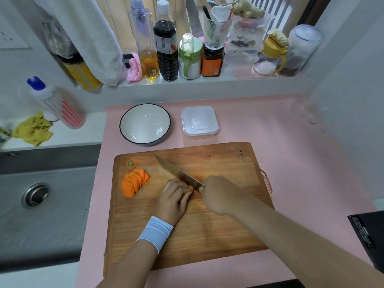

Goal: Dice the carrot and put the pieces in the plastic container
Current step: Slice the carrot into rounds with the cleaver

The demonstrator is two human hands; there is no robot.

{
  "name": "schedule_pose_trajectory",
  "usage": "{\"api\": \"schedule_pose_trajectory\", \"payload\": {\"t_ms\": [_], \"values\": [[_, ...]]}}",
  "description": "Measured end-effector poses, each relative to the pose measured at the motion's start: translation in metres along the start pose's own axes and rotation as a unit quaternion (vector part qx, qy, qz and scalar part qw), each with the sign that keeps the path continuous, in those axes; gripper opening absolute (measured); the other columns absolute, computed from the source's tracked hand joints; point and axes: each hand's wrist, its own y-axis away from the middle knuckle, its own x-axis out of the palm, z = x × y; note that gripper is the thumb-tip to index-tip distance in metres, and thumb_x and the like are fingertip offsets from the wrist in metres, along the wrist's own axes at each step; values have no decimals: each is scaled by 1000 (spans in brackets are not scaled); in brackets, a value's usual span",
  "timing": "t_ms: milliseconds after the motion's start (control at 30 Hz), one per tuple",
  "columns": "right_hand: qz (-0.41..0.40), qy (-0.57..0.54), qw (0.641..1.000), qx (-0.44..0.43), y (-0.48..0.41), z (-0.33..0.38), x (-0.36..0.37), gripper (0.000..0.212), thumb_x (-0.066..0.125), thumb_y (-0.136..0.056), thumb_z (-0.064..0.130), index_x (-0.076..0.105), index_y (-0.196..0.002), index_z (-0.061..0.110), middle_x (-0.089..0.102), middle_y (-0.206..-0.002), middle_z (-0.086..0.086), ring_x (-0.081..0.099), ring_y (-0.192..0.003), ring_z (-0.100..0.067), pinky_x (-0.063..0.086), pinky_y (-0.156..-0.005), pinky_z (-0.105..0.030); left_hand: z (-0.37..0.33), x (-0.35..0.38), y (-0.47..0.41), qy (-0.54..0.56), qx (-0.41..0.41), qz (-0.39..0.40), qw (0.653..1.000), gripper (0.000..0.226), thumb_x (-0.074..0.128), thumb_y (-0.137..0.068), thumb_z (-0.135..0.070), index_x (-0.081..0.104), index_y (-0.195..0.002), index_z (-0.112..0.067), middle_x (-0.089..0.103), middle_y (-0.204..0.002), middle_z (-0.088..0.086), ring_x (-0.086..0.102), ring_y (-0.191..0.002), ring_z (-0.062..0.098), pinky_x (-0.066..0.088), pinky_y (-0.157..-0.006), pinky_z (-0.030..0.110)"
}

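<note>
On the wooden cutting board [207, 231], my left hand [174, 199] curls its fingers over a small carrot piece [191, 189], mostly hidden. My right hand [220, 194] grips the handle of a knife [176, 172]; its blade runs up-left and rests against the carrot by my left fingertips. A fanned stack of carrot slices [134, 182] lies at the board's left, with the cut-off carrot top [132, 163] just behind it. The plastic container [199, 122], white and square, stands behind the board.
A white bowl [145, 124] with a dark rim sits left of the container on the pink mat [291, 154]. The sink [41, 204] lies to the left. Bottles and jars [166, 42] line the windowsill. A black box [367, 235] is at the right edge.
</note>
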Motion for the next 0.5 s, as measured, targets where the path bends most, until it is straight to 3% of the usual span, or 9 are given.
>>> {"api": "schedule_pose_trajectory", "payload": {"t_ms": [100,233,367,500], "values": [[-7,-8,1000,1,-6,-3,7,25,43,-103,24,62,-96,10,60,-86,-6,54,-68,-20,42,-53,-29,1,0,0,-3,3,1,1000,9,67,-90,-11,73,-86,-5,66,-93,4,58,-98,20,40,-99,20],[-35,-2,999,-19,-11,-9,22,30,42,-104,28,64,-96,9,64,-91,-11,62,-86,-31,44,-66,-33,1,1,1,5,6,-6,1000,10,67,-90,-11,73,-86,-4,67,-93,5,58,-99,19,41,-100,22],[-62,5,997,-34,-13,-13,31,30,41,-104,30,65,-95,15,68,-95,-11,62,-91,-32,37,-66,-31,2,2,1,6,9,-6,1000,7,68,-89,-9,73,-86,-4,67,-93,6,58,-99,20,41,-100,23],[-77,4,996,-38,-13,-14,34,30,42,-104,31,66,-97,15,68,-97,-11,63,-93,-32,40,-68,-32,3,2,2,1,14,-3,1000,9,67,-90,-10,73,-86,-4,67,-93,6,59,-98,22,43,-99,24]]}}
